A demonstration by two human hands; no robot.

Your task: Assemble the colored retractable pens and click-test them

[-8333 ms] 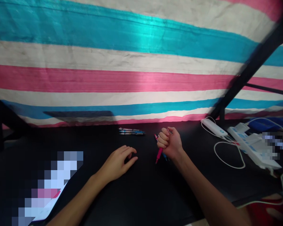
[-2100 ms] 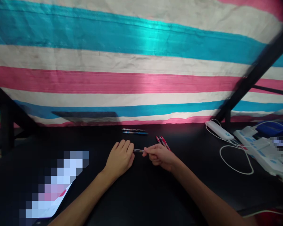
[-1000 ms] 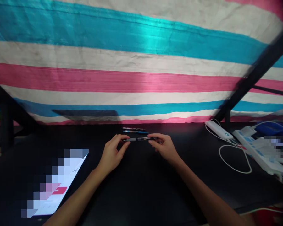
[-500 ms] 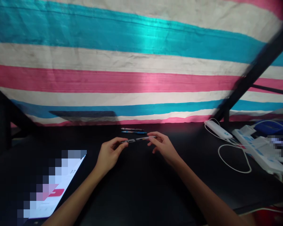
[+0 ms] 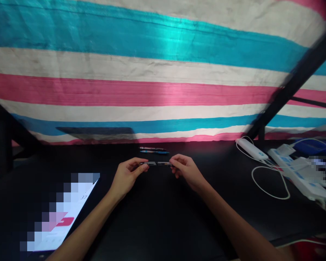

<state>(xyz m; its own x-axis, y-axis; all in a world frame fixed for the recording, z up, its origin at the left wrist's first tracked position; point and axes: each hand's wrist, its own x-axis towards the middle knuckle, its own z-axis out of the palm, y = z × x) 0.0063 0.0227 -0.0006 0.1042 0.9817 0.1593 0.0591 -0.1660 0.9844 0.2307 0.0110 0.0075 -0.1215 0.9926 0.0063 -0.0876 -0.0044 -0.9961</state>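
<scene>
Above the black table, my hands hold a pen in line between them. My left hand is closed, thumb and fingers pinching the dark end of the pen's grey clip part. Opposite it, my right hand is closed around the pen's clear barrel. A narrow dark break shows between the two parts; whether they touch there I cannot tell. Just beyond, a blue pen and a dark pen lie side by side on the table.
A lit tablet screen lies at the left. On the right are a white power strip, a white power bank and looping white cables. Striped sheeting and slanted black frame bars rise behind the black table.
My right hand has shifted a little left and down, shortening the visible barrel. The pen, tilted before, now lies about level. My left hand has barely moved.
</scene>
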